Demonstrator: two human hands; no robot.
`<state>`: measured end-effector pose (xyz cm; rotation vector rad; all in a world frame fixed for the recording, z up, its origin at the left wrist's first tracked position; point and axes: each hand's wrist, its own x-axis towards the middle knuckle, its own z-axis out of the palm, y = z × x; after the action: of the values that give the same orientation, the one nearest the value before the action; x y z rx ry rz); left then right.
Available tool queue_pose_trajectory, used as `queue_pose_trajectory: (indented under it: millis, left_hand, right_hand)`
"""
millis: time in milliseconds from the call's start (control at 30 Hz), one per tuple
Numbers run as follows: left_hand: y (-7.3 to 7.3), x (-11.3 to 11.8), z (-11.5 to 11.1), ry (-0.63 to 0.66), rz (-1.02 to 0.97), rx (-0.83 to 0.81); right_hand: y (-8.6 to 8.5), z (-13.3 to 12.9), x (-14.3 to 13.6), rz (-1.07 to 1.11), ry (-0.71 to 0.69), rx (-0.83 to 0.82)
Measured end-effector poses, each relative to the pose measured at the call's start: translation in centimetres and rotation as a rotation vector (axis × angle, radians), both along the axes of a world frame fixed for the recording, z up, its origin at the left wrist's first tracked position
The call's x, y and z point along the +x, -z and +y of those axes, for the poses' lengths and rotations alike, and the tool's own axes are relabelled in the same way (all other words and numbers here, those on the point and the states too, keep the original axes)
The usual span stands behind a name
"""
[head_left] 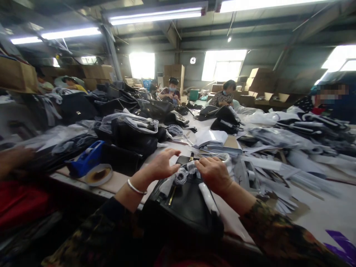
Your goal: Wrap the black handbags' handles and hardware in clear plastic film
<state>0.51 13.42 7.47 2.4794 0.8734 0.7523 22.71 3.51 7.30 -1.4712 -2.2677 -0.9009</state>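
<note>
A black handbag (191, 207) lies in front of me at the table's near edge, with a gold zip on its face. White wrapping covers its straps, and a wrapped ring (181, 176) sits near its top. My left hand (163, 165), a bangle on its wrist, is at the bag's upper left; its thumb and fingers are apart and hold nothing. With fingers curled, my right hand (213, 173) grips the bag's top by the wrapped handle (224, 159). The exact hold is partly hidden beneath the fingers.
A blue tape dispenser (88, 157) and a tape roll (99, 174) stand left. Black bags (135, 133) are piled behind them. Paper sheets (211, 138) and scattered strips lie right, near purple pieces (340, 244). A co-worker's blurred hand (16, 159) is at far left; other people sit across.
</note>
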Motion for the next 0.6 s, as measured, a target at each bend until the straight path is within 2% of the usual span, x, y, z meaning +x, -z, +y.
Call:
queue_pose_trajectory:
  millis: [67,100,167,233,300,400,467,533,600]
  left_hand:
    - [-1.1,3.0,-0.7,0.264,-0.033,0.033]
    - [-1.2,4.3,-1.0,0.336,-0.026,0.012]
    - [-0.8,6.1,-1.1,0.366,-0.011,-0.028]
    - [-0.2,6.8,-0.8,0.321,-0.033,-0.041]
    - [0.1,6.5,-0.1,0.291,-0.095,-0.088]
    - [0.3,5.6,0.9,0.232,-0.253,-0.264]
    - [0.7,5.3,1.4,0.095,-0.368,-0.355]
    - [1.5,5.1,1.8,-0.065,-0.404,-0.397]
    - [2.3,4.8,2.0,-0.161,-0.369,-0.403]
  right_hand:
    - [0.2,0.0,-0.4,0.01,-0.023,0.028]
    - [0.2,-0.1,-0.4,0.017,-0.028,0.027]
    - [-0.1,-0.5,0.2,0.05,-0.043,-0.008]
    - [-0.1,-0.9,1.6,0.128,-0.063,-0.083]
    - [0.5,-1.1,3.8,0.27,-0.076,-0.188]
    - [2.7,-0.5,7.6,0.515,-0.071,-0.41]
    - [3.9,0.3,9.5,0.574,-0.025,-0.478]
    - [3.7,1.0,10.5,0.536,0.045,-0.375]
    - [1.7,1.4,10.6,0.445,0.089,-0.147]
